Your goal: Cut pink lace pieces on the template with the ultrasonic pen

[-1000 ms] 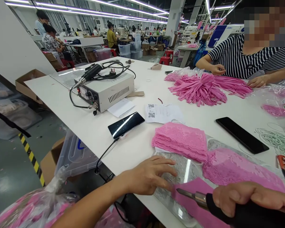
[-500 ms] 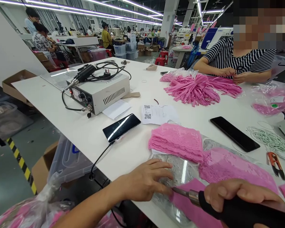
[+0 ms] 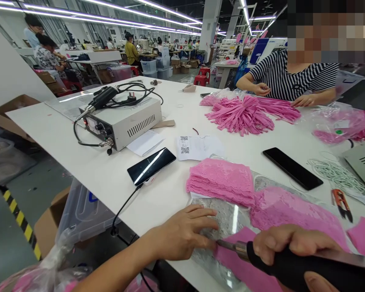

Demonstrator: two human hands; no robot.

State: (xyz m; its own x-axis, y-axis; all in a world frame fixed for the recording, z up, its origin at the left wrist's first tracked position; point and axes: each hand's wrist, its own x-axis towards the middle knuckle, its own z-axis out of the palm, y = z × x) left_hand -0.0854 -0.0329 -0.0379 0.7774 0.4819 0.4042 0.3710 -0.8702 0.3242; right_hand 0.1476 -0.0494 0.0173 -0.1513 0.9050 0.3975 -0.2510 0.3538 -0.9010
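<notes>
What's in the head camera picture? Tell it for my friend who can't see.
The right hand grips a black-handled tool, its metal tip on a pink fabric piece beside the left hand, on a white table. A stack of pink lace lies behind, and a person in a striped shirt handles pink strips opposite.

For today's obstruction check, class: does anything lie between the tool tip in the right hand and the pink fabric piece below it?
Nothing visible. The tool in the right hand meets the pink fabric piece tip-first at its edge on the plate; the left hand presses beside the tip, not between.
</notes>
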